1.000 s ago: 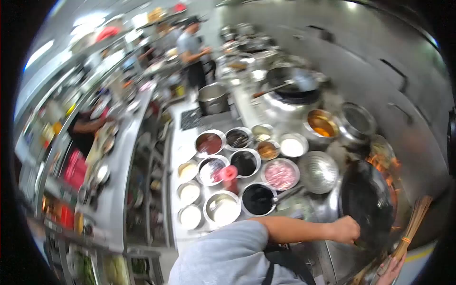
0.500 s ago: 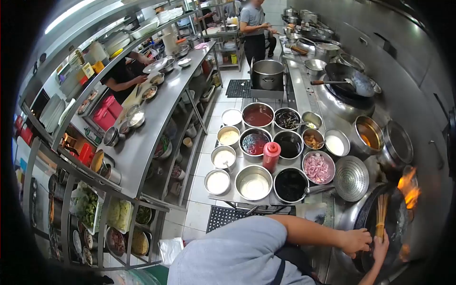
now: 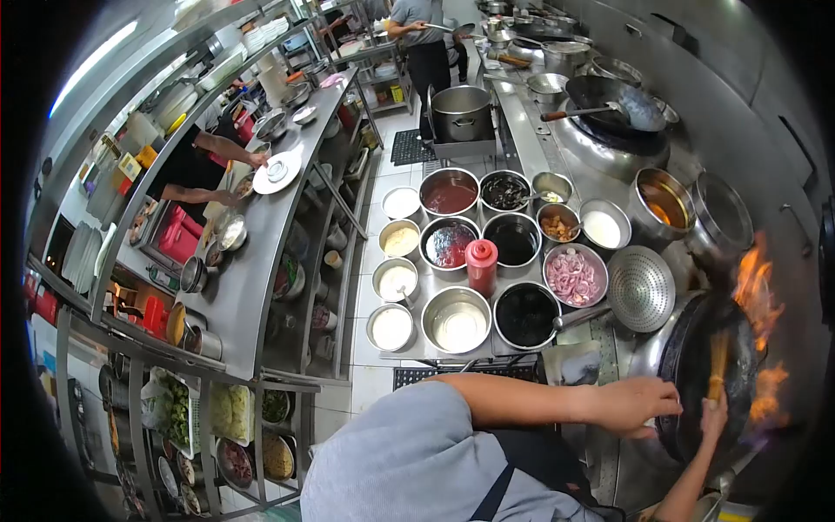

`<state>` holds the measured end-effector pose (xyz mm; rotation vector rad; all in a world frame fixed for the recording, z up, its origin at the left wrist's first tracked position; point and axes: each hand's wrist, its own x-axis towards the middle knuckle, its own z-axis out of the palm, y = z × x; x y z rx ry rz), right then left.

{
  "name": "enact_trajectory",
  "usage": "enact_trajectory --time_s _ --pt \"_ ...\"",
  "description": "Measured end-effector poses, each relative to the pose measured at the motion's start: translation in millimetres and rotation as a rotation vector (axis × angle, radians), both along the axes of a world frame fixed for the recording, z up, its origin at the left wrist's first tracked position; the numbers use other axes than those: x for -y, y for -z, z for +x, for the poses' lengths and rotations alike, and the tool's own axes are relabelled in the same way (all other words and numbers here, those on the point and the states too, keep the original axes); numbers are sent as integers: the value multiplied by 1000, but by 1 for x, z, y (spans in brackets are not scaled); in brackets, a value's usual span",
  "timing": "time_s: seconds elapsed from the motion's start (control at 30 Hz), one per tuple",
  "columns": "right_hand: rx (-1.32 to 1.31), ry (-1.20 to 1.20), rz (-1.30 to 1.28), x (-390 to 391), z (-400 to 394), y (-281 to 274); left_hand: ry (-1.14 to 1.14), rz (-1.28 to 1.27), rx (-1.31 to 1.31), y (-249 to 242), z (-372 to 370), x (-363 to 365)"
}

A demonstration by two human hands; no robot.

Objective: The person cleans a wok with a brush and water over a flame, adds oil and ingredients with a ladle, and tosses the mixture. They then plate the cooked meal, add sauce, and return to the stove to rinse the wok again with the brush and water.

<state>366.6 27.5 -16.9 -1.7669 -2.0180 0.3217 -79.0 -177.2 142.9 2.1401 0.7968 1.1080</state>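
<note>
My right hand [image 3: 713, 416] is closed round the lower end of a bamboo wok brush [image 3: 718, 365], whose bristles are over the inside of a black wok [image 3: 691, 365]. My left hand [image 3: 639, 407] is at the wok's near left rim, fingers curled over it; a bit of something white shows under the palm. Tall flames [image 3: 758, 296] rise behind the wok's right edge. Beside the wok lies a perforated metal strainer [image 3: 641, 289], left of the burner.
Pots of sauces and a red squeeze bottle [image 3: 481, 267] crowd the steel stand on my left, with a ladle [image 3: 578, 318] in the black sauce. Sliced onions [image 3: 572, 276] fill one bowl. Across the aisle, a co-worker's hand [image 3: 258, 159] is by a white plate [image 3: 277, 172] on the counter [image 3: 252, 287].
The brush has swung a little and is blurred by motion. The flames have spread along the wok's edge. A white plate has appeared on the far counter.
</note>
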Motion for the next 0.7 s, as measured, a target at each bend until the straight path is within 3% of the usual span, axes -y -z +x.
enact_trajectory --time_s 0.07,0.1,0.17,0.2,0.23,0.33,0.37,0.4,0.5,0.53,0.6,0.63,0.7 --pt "-567 -25 -397 62 -102 -78 10 -24 -20 2 -10 4" --pt "-605 15 -672 87 -121 -133 -12 -40 -17 3 -19 9" --pt "-636 -45 -778 89 -54 -136 -55 -67 -29 8 -35 18" --pt "-423 -25 -716 81 -9 -124 -83 -65 -43 11 -44 19" --pt "-212 -12 -645 65 38 -105 -116 -59 -60 13 -53 18" --pt "541 130 573 25 140 -27 -201 -104 -76 14 -67 21" --pt "560 169 760 23 131 -26 -213 -105 -79 13 -68 21" --pt "515 218 577 12 108 -28 -179 -156 -100 5 -73 21" --pt "207 459 -319 48 -81 -92 -105 -111 -118 -3 -72 20" --pt "40 216 -125 55 -91 -67 -89 -96 -138 -5 -70 21" --pt "-495 196 -502 81 -136 -113 -89 -140 -159 -13 -70 24" --pt "-720 75 -619 84 -124 -119 -114 -134 -221 -17 -71 26" --pt "-510 105 -783 92 -74 -149 -114 -134 -177 -8 -71 28"
